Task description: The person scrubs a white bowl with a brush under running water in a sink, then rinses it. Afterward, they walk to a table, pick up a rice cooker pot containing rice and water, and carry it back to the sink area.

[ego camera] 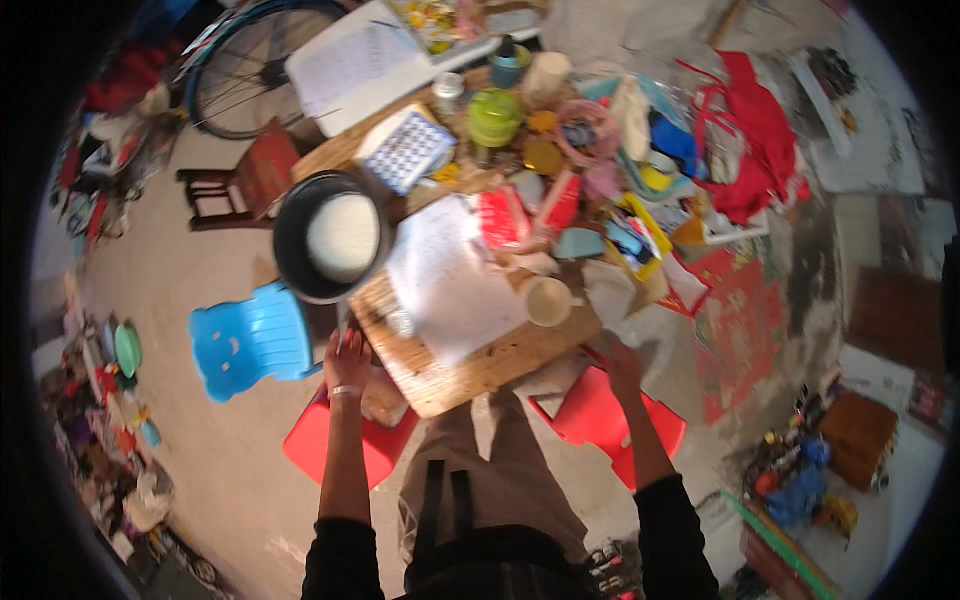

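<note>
A deep black pot [289, 247] with whitish contents [343, 236] overhangs the left edge of the wooden table [480, 382]. My left hand [348, 364], with a band at the wrist, is around the pot's handle [343, 315], below the pot; blur hides the exact grip. By the table's near right corner is my right hand [621, 365], above a red plastic chair [600, 412]. A thin dark red thing [595, 352] lies beside its fingers, and I cannot tell whether they hold it. Sheets of paper [450, 277] and a beige mug [547, 301] are on the table between my hands.
A blue plastic chair [255, 337] stands left of the table, and a red stool [322, 442] below my left hand. A wooden chair [262, 172] and bicycle wheel [262, 71] are beyond. A green jar [493, 118], pink basket [587, 133] and yellow box [637, 236] crowd the far side.
</note>
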The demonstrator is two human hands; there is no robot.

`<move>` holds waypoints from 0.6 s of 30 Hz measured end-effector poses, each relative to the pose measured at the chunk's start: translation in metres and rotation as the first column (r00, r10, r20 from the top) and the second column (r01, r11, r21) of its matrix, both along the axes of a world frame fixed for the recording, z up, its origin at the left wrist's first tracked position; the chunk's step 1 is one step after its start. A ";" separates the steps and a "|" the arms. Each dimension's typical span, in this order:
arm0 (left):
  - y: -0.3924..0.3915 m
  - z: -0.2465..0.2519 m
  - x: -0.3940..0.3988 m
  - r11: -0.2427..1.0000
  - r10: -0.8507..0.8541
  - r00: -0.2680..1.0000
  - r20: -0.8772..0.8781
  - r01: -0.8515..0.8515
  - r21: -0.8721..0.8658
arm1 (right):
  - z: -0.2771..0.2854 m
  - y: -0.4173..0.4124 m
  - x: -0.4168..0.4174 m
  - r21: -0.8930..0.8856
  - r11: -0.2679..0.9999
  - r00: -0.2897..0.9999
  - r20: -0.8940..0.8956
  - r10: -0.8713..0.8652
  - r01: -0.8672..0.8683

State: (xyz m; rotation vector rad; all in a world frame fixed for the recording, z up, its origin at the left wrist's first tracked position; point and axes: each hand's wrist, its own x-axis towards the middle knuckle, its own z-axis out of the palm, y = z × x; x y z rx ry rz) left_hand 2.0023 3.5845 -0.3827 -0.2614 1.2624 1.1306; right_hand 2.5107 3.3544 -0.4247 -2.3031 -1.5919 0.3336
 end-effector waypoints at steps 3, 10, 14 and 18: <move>-0.057 0.009 0.026 0.982 -0.153 0.988 0.012 0.154 -0.112 | 0.028 0.058 -0.004 -0.124 0.992 0.997 -0.068 -0.046 0.038; -0.106 0.044 0.034 0.951 -0.269 0.963 -0.001 0.266 -0.156 | 0.043 0.125 -0.020 -0.326 0.945 1.000 -0.025 -0.018 0.009; -0.114 0.066 0.039 0.951 -0.287 0.958 0.005 0.286 -0.118 | 0.018 0.120 -0.014 -0.407 0.913 0.996 -0.080 -0.044 0.008; -0.125 0.073 0.050 0.944 -0.310 0.950 0.046 0.313 -0.100 | 0.019 0.110 -0.007 -0.121 0.993 0.988 -0.149 -0.027 0.009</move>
